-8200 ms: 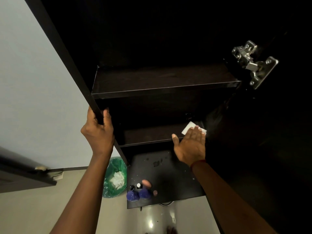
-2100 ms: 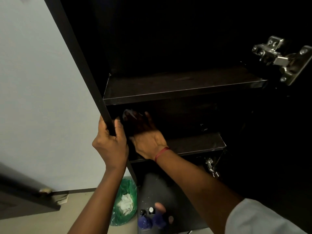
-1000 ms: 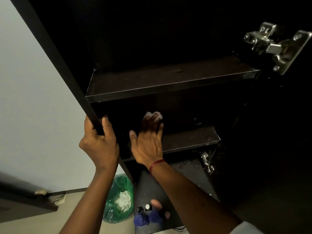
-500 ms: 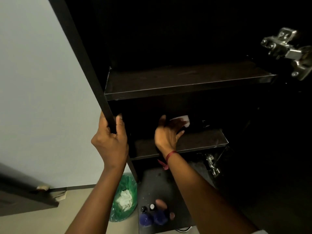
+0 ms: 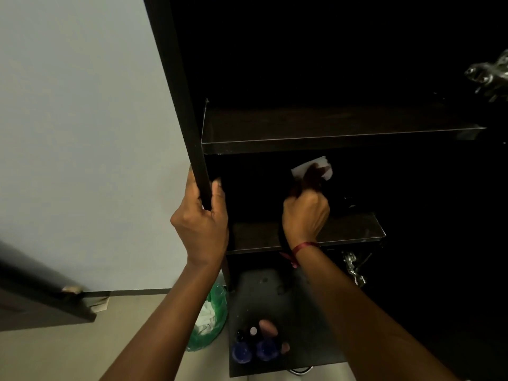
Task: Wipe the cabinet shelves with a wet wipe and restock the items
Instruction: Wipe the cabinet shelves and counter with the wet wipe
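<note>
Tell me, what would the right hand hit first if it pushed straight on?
Probably the cabinet's back wall, just under the upper shelf; the right hand holds the wipe toward it. Depth is unclear.

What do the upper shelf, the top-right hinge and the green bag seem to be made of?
Upper shelf: probably laminated board, dark matte, with thin pale edge lines. Top-right hinge: metal, shiny silver glints. Green bag: likely thin plastic, translucent and crinkled.
</note>
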Tool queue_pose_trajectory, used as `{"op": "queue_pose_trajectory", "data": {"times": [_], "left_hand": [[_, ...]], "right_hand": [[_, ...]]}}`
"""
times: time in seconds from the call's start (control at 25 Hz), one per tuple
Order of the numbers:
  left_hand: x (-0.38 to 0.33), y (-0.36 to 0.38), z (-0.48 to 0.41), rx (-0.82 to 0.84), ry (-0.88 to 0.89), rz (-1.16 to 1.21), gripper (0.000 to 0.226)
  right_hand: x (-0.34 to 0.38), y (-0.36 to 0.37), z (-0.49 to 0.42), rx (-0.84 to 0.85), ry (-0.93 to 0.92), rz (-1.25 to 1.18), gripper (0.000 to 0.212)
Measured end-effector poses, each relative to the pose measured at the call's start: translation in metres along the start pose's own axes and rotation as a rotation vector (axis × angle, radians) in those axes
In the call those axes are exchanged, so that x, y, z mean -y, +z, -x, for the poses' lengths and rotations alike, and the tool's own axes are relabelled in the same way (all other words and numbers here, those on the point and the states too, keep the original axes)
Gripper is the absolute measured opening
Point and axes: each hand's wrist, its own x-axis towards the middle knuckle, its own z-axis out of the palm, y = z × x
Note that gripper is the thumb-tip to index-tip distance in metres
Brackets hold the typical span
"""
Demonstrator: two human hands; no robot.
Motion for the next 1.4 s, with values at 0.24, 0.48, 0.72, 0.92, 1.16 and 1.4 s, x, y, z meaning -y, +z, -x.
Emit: {"op": "queue_pose_trajectory", "data": {"times": [0.24, 0.48, 0.72, 0.92, 1.16, 1.4], "left_hand": [[0.003, 0.004, 0.000, -0.027, 0.051, -0.089, 0.044], [0.011, 0.008, 0.002, -0.089, 0.108, -0.092, 0.043], [0.020, 0.020, 0.007, -0.197, 0.149, 0.001, 0.042], [0.037, 0.032, 0.010, -0.263, 0.210, 0.146, 0.044], [0.043, 0.041, 0.010, -0.351, 0.284, 0.164, 0.041], [0.049, 0.041, 0.006, -0.378, 0.348, 0.167, 0.044]], "right_hand": [[-0.012, 0.003, 0.019, -0.035, -0.089, -0.223, 0.013], [-0.064, -0.058, 0.068, -0.186, 0.201, -0.565, 0.048], [-0.179, -0.052, 0.067, -0.300, 0.040, -0.125, 0.039], [-0.215, -0.014, 0.048, -0.326, -0.219, -0.005, 0.035], [-0.204, 0.023, 0.055, -0.526, -0.279, 0.030, 0.031], [-0.190, 0.059, 0.087, -0.478, -0.730, 0.030, 0.031]]}}
